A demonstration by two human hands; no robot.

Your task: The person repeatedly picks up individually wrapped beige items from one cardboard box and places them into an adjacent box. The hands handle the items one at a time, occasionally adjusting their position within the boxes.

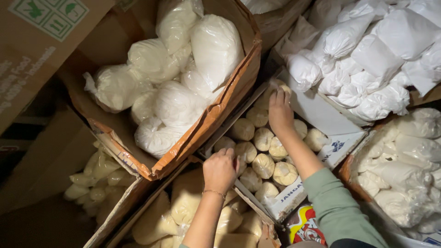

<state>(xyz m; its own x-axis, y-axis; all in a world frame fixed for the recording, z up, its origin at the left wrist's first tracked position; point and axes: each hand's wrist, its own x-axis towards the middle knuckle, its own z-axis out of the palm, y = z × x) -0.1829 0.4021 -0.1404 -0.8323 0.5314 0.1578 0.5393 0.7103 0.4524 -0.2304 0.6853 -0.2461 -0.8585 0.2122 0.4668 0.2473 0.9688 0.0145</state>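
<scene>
1. Overhead, we see a brown carton (216,115) of big white bags (177,103).
2. Beside it, our white box (321,115) holds small cream bags (263,138).
3. Our right hand (280,110) presses one bag (279,87) at the box's far end, fingers curled over it.
4. Our left hand (220,171) is fisted on the box's near edge; what it grips, we cannot tell.
</scene>
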